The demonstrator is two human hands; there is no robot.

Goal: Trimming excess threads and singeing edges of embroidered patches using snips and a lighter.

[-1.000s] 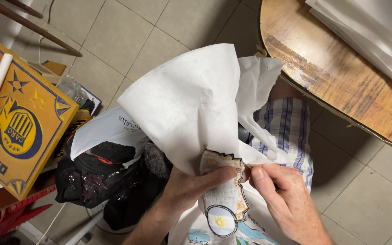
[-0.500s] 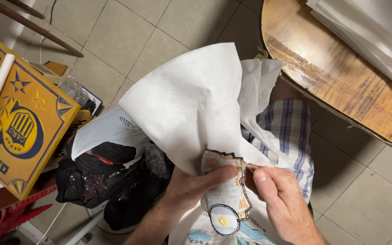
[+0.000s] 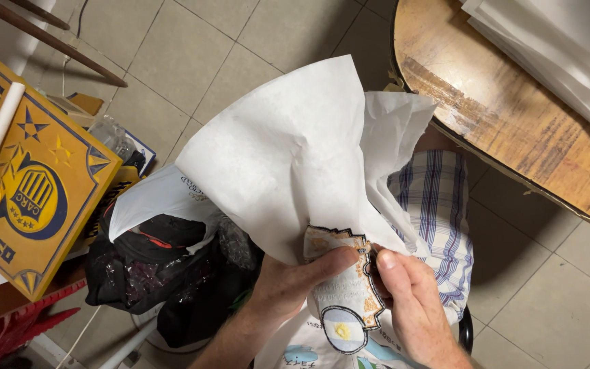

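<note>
Head view: An embroidered fabric patch with a scalloped black border (image 3: 341, 287) is held low in the frame, above the lap, backed by a large crumpled sheet of white paper (image 3: 288, 150) that rises behind it. The left hand (image 3: 293, 283) is closed on the patch, thumb pressed across its upper face. The right hand (image 3: 411, 301) is closed in a pinch on the patch's right edge, where paper and patch meet. A blue-and-white plaid garment (image 3: 438, 205) is seen beneath the paper. A worn round wooden counter (image 3: 513, 116) occupies the upper right corner. A yellow printed cardboard box (image 3: 35, 198) and a black plastic bag (image 3: 158, 273) are seen at left on the tiled floor (image 3: 192, 48).
</note>
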